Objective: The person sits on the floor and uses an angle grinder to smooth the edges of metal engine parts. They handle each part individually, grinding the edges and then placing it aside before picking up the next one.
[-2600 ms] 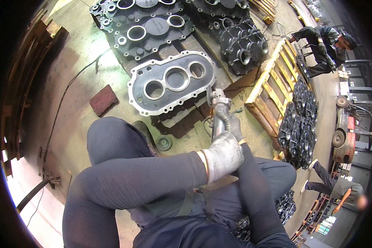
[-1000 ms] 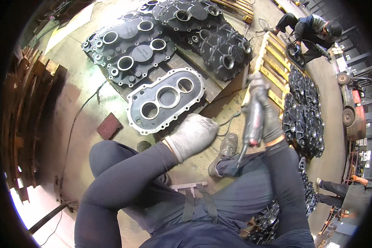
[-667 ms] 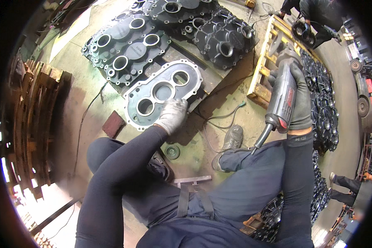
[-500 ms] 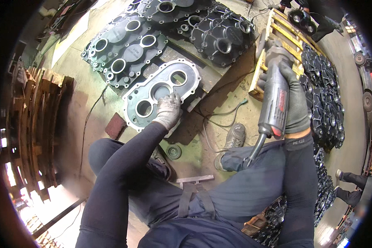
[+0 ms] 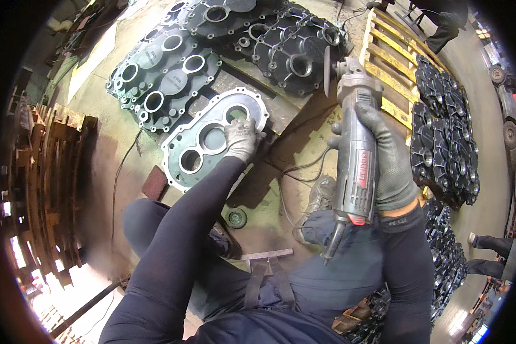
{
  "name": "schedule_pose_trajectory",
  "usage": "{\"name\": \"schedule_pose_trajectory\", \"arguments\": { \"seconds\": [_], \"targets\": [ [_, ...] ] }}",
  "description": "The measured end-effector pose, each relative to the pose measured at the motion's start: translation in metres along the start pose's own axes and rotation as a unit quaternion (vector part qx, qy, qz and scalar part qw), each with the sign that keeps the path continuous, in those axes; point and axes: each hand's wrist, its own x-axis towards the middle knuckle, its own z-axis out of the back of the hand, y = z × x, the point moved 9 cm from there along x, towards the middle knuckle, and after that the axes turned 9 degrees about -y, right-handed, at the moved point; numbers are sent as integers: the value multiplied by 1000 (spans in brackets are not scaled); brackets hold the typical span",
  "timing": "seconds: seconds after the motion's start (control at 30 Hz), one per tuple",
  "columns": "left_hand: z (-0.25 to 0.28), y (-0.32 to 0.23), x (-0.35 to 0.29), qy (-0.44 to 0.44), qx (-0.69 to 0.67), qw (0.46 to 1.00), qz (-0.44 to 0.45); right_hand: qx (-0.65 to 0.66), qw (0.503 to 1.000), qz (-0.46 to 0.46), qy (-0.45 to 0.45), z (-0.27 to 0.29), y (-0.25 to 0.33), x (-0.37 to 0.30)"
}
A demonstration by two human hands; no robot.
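Observation:
A grey, oblong cast metal cover [image 5: 214, 137] with three round holes lies in front of me. My left hand [image 5: 242, 139], in a light grey glove, has its bent fingers at the rim of the upper right hole and grips the cover there. My right hand [image 5: 391, 163], in a dark grey glove, is wrapped round the body of an angle grinder [image 5: 355, 155]. The grinder is held upright in the picture, right of the cover and apart from it. Its disc [image 5: 327, 71] is at the top, seen edge-on, and its cord end points down toward my thigh.
Dark castings [image 5: 155, 74] are stacked behind the cover; more castings [image 5: 444, 132] lie at the right. Beyond the grinder is a yellow wooden pallet [image 5: 391, 71]. Stacked wooden pallets [image 5: 51, 189] stand at the left. A cable [image 5: 304, 172] and a reddish block [image 5: 155, 183] lie on the floor.
My left hand has slid up from the cover's middle hole to the upper right one. My right hand has brought the grinder leftward, and its disc now shows edge-on.

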Motion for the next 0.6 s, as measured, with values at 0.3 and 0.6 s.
{"name": "schedule_pose_trajectory", "arguments": {
  "seconds": [0.3,0.6],
  "targets": [
    [-9,11,-9,-24,-100,985,-136,-32,999,7,30,-2,-3,5],
    [90,64,-27,119,-58,985,-114,-184,982,-4,43,11,-110,38]
  ]
}}
